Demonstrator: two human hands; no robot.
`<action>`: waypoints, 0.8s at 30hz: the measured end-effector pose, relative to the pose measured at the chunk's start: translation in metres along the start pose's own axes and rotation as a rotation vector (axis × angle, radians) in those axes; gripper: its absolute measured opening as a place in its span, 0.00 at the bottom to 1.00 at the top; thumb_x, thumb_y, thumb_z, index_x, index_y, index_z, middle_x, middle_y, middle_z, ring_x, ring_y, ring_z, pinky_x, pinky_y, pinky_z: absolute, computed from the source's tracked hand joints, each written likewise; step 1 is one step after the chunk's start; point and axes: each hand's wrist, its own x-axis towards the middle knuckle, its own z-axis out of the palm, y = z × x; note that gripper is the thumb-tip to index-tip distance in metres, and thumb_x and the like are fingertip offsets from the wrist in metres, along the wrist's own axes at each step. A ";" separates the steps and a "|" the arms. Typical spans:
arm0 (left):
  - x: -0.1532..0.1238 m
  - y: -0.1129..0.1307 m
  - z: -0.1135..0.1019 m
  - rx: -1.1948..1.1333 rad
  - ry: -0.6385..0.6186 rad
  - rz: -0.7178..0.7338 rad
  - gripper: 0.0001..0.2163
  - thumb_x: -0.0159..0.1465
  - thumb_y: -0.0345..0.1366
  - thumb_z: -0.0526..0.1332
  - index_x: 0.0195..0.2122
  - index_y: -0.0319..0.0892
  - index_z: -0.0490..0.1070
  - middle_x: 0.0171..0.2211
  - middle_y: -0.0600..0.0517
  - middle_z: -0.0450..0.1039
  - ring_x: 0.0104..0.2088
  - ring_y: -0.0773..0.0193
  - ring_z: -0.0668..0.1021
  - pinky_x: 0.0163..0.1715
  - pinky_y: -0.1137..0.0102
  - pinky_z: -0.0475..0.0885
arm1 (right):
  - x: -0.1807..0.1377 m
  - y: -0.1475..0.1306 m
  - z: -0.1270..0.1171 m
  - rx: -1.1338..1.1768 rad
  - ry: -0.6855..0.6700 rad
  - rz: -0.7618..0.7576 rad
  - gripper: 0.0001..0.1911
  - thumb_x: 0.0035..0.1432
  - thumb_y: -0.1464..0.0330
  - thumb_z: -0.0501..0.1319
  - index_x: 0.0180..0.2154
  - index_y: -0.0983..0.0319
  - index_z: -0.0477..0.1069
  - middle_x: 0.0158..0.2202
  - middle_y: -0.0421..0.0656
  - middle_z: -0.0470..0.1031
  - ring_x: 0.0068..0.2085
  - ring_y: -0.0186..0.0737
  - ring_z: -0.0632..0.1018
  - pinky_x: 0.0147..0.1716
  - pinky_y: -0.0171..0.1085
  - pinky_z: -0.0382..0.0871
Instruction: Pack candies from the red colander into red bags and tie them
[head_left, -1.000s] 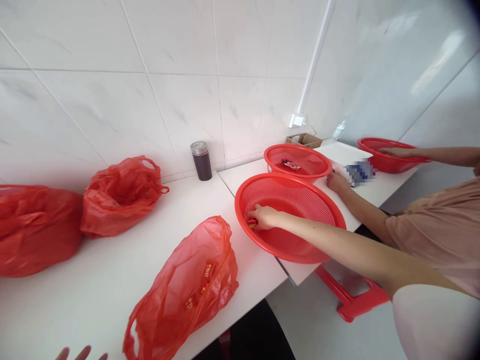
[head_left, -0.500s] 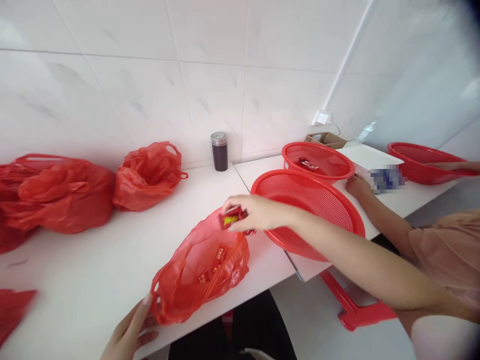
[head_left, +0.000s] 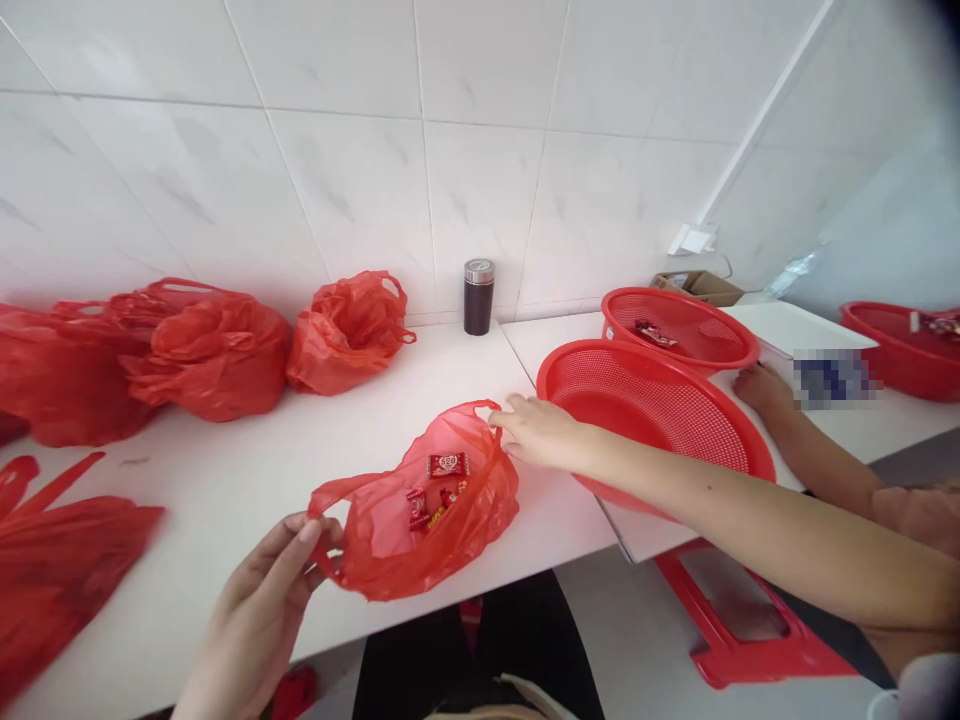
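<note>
A red plastic bag (head_left: 465,560) lies spread on the white table with its mouth held wide. My left hand (head_left: 270,570) is closed on the handle at its left side. Fingers of my right hand (head_left: 536,430) pinch the handle at the far right corner. Inside the bag are several small wrapped candies, among them a red packet (head_left: 448,464) printed "520". Just right of the bag, under my right forearm, stands a big red mesh basket (head_left: 559,362), its middle partly covered by the arm.
Full red bags (head_left: 214,350) line the wall, with a smaller bag (head_left: 345,340) beside a dark tumbler (head_left: 478,300). Another bag (head_left: 82,560) lies near left. Another mesh basket (head_left: 697,325) holds a few packets. A co-worker's hand (head_left: 761,385) rests beside it. A red stool (head_left: 742,650) stands below.
My right hand has let the red packets go into the bag and taken hold of its right handle. My left hand has lifted the left handle. The view has swung left.
</note>
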 end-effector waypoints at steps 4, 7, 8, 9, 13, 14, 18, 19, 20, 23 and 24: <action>0.001 0.029 0.011 -0.041 -0.067 0.035 0.12 0.56 0.46 0.66 0.36 0.46 0.74 0.25 0.56 0.71 0.29 0.66 0.72 0.29 0.73 0.73 | 0.010 0.003 -0.012 0.275 -0.099 -0.025 0.09 0.57 0.71 0.58 0.39 0.58 0.75 0.41 0.44 0.77 0.39 0.40 0.77 0.37 0.36 0.68; -0.001 0.063 0.017 -0.081 -0.063 0.204 0.16 0.54 0.42 0.69 0.43 0.48 0.75 0.25 0.57 0.69 0.27 0.68 0.71 0.26 0.75 0.72 | 0.012 -0.005 -0.052 0.376 0.230 -0.048 0.09 0.59 0.71 0.56 0.38 0.60 0.74 0.40 0.42 0.77 0.39 0.38 0.76 0.40 0.37 0.68; -0.001 0.077 0.019 -0.090 -0.064 0.290 0.16 0.55 0.41 0.69 0.45 0.49 0.75 0.25 0.57 0.69 0.27 0.69 0.71 0.25 0.76 0.72 | 0.011 -0.008 -0.068 0.465 0.360 -0.073 0.09 0.59 0.70 0.56 0.37 0.60 0.74 0.39 0.42 0.77 0.39 0.38 0.76 0.41 0.37 0.68; 0.000 0.090 0.021 -0.088 -0.072 0.367 0.16 0.56 0.40 0.68 0.47 0.49 0.74 0.26 0.57 0.69 0.27 0.70 0.71 0.24 0.77 0.72 | 0.009 -0.011 -0.082 0.574 0.452 -0.108 0.09 0.59 0.70 0.56 0.38 0.61 0.74 0.38 0.42 0.77 0.39 0.38 0.76 0.40 0.38 0.69; 0.009 0.129 0.031 0.033 -0.196 0.431 0.18 0.60 0.38 0.65 0.52 0.49 0.72 0.26 0.56 0.70 0.28 0.71 0.72 0.26 0.78 0.72 | 0.003 -0.022 -0.109 0.878 0.434 -0.276 0.09 0.56 0.67 0.60 0.39 0.62 0.75 0.40 0.43 0.77 0.42 0.37 0.76 0.43 0.39 0.70; 0.012 0.134 0.033 0.065 -0.218 0.417 0.17 0.60 0.38 0.65 0.51 0.47 0.73 0.28 0.56 0.71 0.28 0.71 0.73 0.27 0.76 0.74 | 0.003 -0.024 -0.109 0.921 0.438 -0.302 0.09 0.55 0.66 0.62 0.38 0.62 0.74 0.41 0.43 0.77 0.43 0.38 0.76 0.44 0.40 0.70; 0.020 0.144 0.036 0.095 -0.187 0.473 0.12 0.60 0.37 0.65 0.44 0.41 0.76 0.37 0.51 0.76 0.32 0.70 0.74 0.32 0.75 0.74 | 0.014 -0.033 -0.103 1.065 0.577 -0.307 0.14 0.56 0.58 0.62 0.39 0.61 0.69 0.39 0.42 0.75 0.43 0.38 0.76 0.45 0.41 0.71; 0.020 0.145 0.035 0.105 -0.184 0.482 0.12 0.60 0.37 0.65 0.45 0.41 0.76 0.39 0.50 0.77 0.32 0.70 0.75 0.33 0.74 0.73 | 0.017 -0.037 -0.099 1.033 0.578 -0.287 0.16 0.55 0.56 0.62 0.41 0.60 0.68 0.39 0.42 0.74 0.43 0.39 0.76 0.45 0.42 0.70; 0.021 0.145 0.034 0.120 -0.184 0.484 0.14 0.61 0.38 0.65 0.47 0.41 0.76 0.40 0.50 0.77 0.33 0.69 0.75 0.33 0.73 0.74 | 0.021 -0.042 -0.095 0.953 0.566 -0.259 0.19 0.54 0.55 0.63 0.43 0.60 0.67 0.41 0.43 0.74 0.44 0.40 0.76 0.45 0.42 0.70; 0.021 0.143 0.029 0.158 -0.173 0.472 0.15 0.61 0.39 0.64 0.48 0.41 0.75 0.43 0.48 0.77 0.33 0.67 0.75 0.34 0.70 0.74 | 0.032 -0.054 -0.079 0.505 0.470 -0.100 0.31 0.51 0.53 0.66 0.53 0.58 0.63 0.54 0.50 0.66 0.52 0.49 0.71 0.49 0.46 0.66; 0.021 0.142 0.026 0.155 -0.166 0.468 0.15 0.60 0.39 0.65 0.48 0.42 0.75 0.44 0.48 0.77 0.33 0.67 0.75 0.34 0.70 0.74 | 0.036 -0.054 -0.074 0.359 0.409 -0.041 0.32 0.50 0.55 0.67 0.54 0.58 0.63 0.56 0.53 0.64 0.53 0.53 0.70 0.48 0.47 0.65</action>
